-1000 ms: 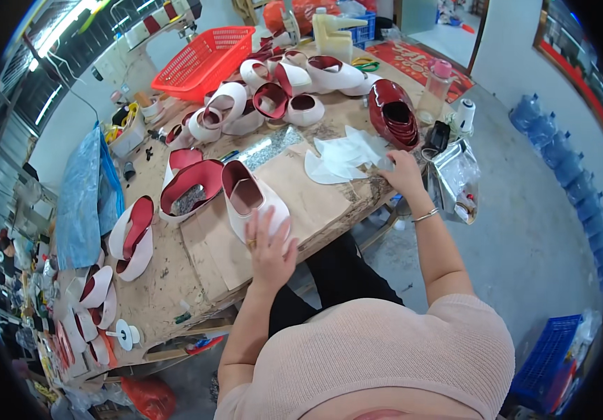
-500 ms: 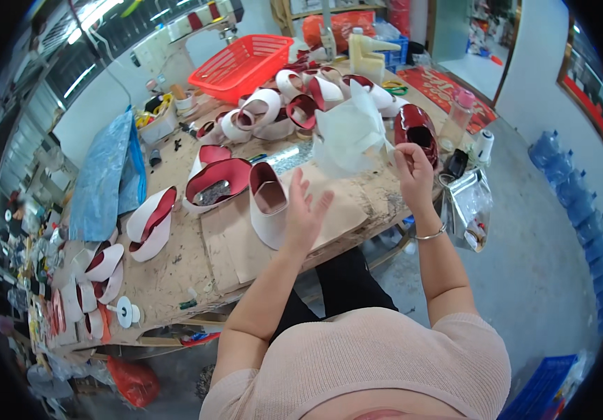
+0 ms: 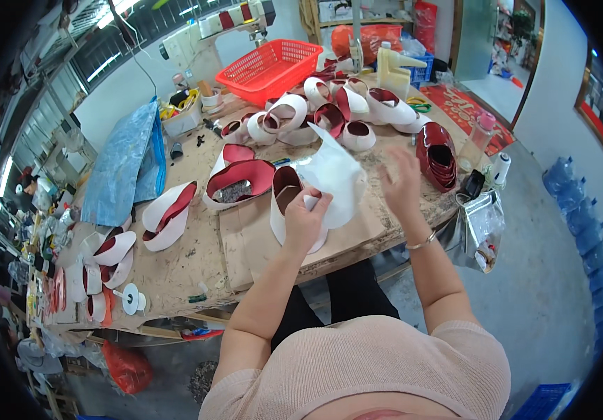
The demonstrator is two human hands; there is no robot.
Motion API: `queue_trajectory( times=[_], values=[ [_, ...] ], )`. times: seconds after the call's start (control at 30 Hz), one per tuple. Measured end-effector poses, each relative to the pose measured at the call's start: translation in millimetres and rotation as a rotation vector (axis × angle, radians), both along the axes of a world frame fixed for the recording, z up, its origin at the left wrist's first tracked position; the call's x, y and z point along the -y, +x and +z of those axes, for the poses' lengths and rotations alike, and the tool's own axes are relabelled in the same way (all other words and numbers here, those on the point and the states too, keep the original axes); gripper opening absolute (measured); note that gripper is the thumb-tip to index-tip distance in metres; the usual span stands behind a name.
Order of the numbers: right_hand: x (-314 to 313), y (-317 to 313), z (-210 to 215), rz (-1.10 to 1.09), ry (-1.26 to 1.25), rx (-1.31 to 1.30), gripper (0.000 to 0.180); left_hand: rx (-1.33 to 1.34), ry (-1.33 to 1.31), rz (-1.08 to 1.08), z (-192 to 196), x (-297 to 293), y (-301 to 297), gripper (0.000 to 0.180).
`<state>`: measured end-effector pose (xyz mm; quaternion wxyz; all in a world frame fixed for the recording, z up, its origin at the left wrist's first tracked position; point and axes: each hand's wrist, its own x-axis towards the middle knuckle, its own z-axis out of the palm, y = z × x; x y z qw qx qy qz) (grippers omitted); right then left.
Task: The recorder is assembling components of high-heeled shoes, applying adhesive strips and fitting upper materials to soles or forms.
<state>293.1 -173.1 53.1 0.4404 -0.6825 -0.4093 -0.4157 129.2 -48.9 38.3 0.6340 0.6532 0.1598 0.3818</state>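
A thin white translucent sheet (image 3: 340,175) hangs from my left hand (image 3: 305,222), whose fingers and thumb pinch its edge. Just beneath and beside that hand stands a white shoe upper (image 3: 287,183) with a dark red lining. My right hand (image 3: 401,185) hovers to the right of the sheet, apart from it, fingers spread and holding nothing, slightly blurred. To the left lies a wider white upper with red lining (image 3: 252,169). A stack of glossy dark red uppers (image 3: 437,157) sits beyond my right hand.
Several white and red uppers (image 3: 287,115) are piled at the back, before a red plastic basket (image 3: 273,68). More uppers (image 3: 168,218) lie left, near a blue sheet (image 3: 116,171) and a white spool (image 3: 131,299). A pink-capped bottle (image 3: 478,140) stands right.
My left hand has closed on the white sheet, which has come lower and nearer to me. My right hand has let go of it and opened. The view has shifted slightly.
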Motion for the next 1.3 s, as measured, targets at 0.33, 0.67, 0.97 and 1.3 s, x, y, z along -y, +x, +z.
queue_trajectory(
  times=[0.33,0.67,0.97,1.3],
  values=[
    [-38.5,-52.1,-1.9,0.620,0.064,-0.785,0.013,-0.040,0.434,0.190,-19.1,9.5,11.5,0.016],
    [-33.2,-7.0,-8.2,0.810,0.266,-1.123,0.009,0.153,-0.316,-0.074,-33.5,-8.0,10.0,0.011],
    [-32.3,2.0,-14.8,0.911,0.493,-0.931,0.008,0.370,-0.445,0.064,-27.2,-11.4,18.3,0.009],
    [-21.5,7.2,-15.8,0.921,0.676,-0.986,0.008,0.351,-0.319,0.073,-12.6,11.5,15.4,0.010]
  ],
)
